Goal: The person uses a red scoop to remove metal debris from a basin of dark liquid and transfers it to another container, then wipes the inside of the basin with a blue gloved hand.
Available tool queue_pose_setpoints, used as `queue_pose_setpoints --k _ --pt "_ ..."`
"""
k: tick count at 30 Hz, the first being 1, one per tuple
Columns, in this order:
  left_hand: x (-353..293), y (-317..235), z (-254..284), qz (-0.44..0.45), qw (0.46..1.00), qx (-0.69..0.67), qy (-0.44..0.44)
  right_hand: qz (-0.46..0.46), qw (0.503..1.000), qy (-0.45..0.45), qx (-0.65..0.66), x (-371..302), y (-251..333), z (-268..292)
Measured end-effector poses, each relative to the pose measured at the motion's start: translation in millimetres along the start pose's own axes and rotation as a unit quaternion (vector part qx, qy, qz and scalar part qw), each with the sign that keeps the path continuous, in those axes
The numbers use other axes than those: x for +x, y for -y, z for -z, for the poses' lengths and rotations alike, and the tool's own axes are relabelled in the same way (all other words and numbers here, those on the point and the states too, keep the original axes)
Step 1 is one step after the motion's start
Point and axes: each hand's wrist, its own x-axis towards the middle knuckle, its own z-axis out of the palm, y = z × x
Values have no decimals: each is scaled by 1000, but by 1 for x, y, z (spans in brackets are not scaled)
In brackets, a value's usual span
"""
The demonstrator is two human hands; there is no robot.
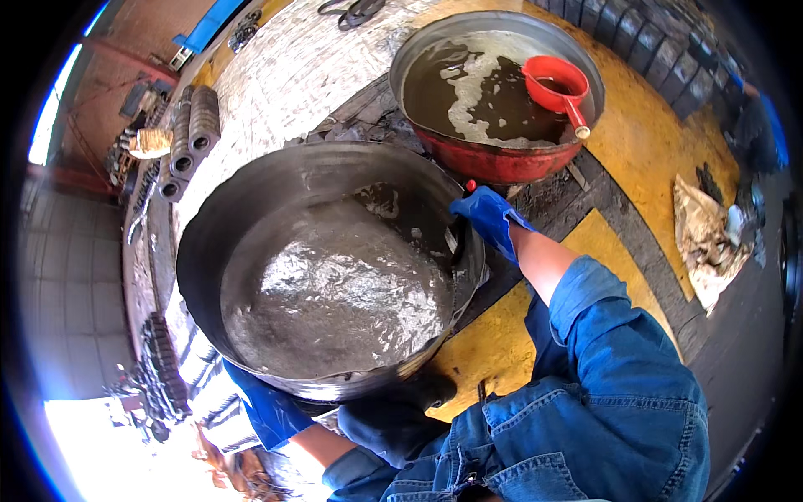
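A large dark metal basin (201, 276) stands in front of me with a wet, shiny grey bottom and murky liquid toward its right side. My right hand (487, 219), in a blue rubber glove, is closed at the basin's right rim. A red-tipped tool (471, 186) sticks up from its fingers, and a pale flat piece shows just below the hand; the tool's kind is unclear. At the near left, my left hand (263, 407), also blue-gloved, is against the basin's outer wall. The basin hides its fingers.
Beyond the basin stands a red tub (493, 163) of foamy brown liquid, with a red dipper (556, 84) at its right side. Coil springs (203, 121) lie at the left. Crumpled brown paper (707, 238) and dark ribbed track parts (661, 50) are at the right.
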Motion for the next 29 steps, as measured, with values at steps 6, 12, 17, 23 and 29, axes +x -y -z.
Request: queue_pose_setpoints --k 6,12,17,23,29 --pt "36 -56 -11 -9 997 -4 70 -9 997 3 80 -34 17 22" --pt "86 -127 -6 -24 992 3 124 39 992 16 121 -35 23 31" --pt "144 -189 -1 -24 985 19 167 58 976 26 208 -14 32 21" --pt "234 -255 -19 -3 977 29 211 163 975 -37 144 -2 38 31" --pt "300 -328 -92 -143 835 54 528 5 884 -7 467 -8 60 61"
